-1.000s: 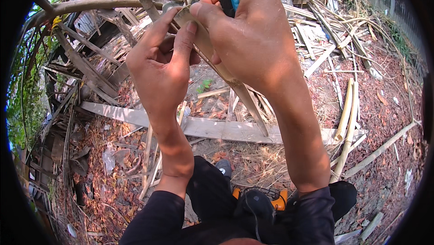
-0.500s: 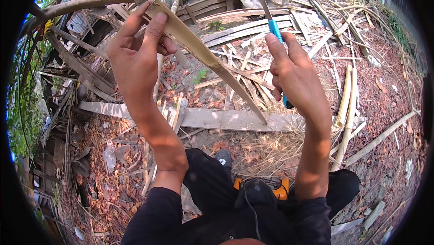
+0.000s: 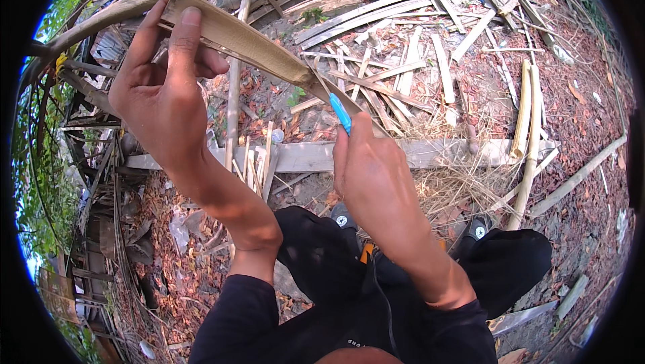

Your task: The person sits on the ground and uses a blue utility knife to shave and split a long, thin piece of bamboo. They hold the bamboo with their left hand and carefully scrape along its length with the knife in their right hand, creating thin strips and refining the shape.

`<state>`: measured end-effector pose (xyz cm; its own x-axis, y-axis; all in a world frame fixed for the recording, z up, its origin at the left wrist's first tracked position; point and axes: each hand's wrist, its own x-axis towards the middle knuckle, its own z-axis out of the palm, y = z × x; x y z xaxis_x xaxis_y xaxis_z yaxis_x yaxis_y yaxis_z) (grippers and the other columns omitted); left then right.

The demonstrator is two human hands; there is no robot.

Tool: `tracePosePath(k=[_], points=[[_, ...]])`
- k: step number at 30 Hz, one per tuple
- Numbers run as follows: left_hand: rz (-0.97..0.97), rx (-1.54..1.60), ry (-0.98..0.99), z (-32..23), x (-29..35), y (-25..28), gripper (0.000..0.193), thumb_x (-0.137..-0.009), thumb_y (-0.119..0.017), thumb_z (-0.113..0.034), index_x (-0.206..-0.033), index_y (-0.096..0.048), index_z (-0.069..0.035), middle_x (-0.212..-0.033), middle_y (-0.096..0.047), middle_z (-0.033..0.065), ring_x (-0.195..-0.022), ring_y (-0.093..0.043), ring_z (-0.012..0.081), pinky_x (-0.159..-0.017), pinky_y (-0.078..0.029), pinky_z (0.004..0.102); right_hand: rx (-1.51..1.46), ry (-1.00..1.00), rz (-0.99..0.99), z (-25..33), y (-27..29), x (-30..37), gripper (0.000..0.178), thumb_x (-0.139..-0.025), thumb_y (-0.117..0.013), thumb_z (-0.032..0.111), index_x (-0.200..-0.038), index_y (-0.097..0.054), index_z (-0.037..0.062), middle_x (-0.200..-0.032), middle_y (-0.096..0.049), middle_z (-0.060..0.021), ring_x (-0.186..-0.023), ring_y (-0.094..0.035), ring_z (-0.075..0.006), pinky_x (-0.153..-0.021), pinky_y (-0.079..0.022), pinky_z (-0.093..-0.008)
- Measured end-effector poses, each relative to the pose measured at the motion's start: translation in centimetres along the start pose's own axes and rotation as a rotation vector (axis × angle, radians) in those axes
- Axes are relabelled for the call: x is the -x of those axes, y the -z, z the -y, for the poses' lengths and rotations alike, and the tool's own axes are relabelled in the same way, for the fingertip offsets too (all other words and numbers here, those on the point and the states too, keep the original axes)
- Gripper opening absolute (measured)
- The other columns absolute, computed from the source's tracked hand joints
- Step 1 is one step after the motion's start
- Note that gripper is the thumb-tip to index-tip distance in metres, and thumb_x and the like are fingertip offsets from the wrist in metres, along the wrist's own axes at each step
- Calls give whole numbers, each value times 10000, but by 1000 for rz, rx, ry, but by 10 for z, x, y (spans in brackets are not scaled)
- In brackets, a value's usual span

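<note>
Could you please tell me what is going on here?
The person's left hand pinches a pale wooden strip near its upper end. The right hand holds a blue-handled knife at the strip's lower half; whether it touches is unclear. A grey plank lies below, with loose slats scattered beyond it.

Dappled sunlight falls on leaf-strewn ground [image 3: 578, 115], with green foliage [image 3: 41, 196] at left.

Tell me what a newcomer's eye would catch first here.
The blue-handled knife in the right hand, near the picture's centre, stands out first. Next comes the split bamboo piece slanting down from the left hand at upper left. Behind them, a grey plank lies across the ground.
</note>
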<state>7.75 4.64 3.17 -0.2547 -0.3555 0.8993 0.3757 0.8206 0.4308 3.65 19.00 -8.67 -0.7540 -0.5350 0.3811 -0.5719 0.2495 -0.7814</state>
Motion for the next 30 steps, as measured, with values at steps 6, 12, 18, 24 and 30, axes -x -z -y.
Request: tracePosePath(k=[6, 12, 18, 24, 30], points=[[41, -27, 23, 0, 4, 8, 335, -847, -673, -35, -1141, -594, 105, -724, -664, 112, -504, -581, 104, -473, -453, 201, 100, -42, -33, -13, -16, 12, 159, -908, -533, 118, -870, -495, -32, -589, -594, -217, -558, -631, -388, -461, -501, -446], [37, 56, -5, 7, -3, -6, 341, -852, -666, -44, -1157, -592, 89, -785, -682, 114, -515, -582, 106, -498, -474, 210, 217, -408, 146, -240, -58, 77, 313, -927, -455, 196, -914, -603, -80, -751, -625, -309, -705, -639, -442, -629, -506, -485], [103, 159, 10, 10, -2, 6, 351, -850, -670, -53, -1162, -589, 88, -782, -677, 99, -531, -579, 109, -487, -452, 220, -295, -246, -90, -50, 1, 34, 238, -965, -486, 205, -945, -541, -25, -590, -551, -215, -547, -577, -389, -514, -396, -453], [105, 156, -34, 2, 4, -1, 350, -851, -670, -51, -1160, -588, 90, -785, -675, 98, -534, -583, 113, -504, -450, 210, -221, -46, -115, -10, -12, 18, 207, -928, -533, 149, -894, -455, -40, -557, -554, -232, -532, -587, -420, -456, -444, -490], [102, 133, -23, 11, 0, 12, 344, -858, -660, -36, -1169, -581, 89, -814, -678, 102, -547, -597, 113, -508, -454, 211, -82, -42, -169, -36, -41, 28, 178, -910, -537, 126, -872, -462, -31, -559, -563, -241, -537, -599, -425, -468, -478, -481]])
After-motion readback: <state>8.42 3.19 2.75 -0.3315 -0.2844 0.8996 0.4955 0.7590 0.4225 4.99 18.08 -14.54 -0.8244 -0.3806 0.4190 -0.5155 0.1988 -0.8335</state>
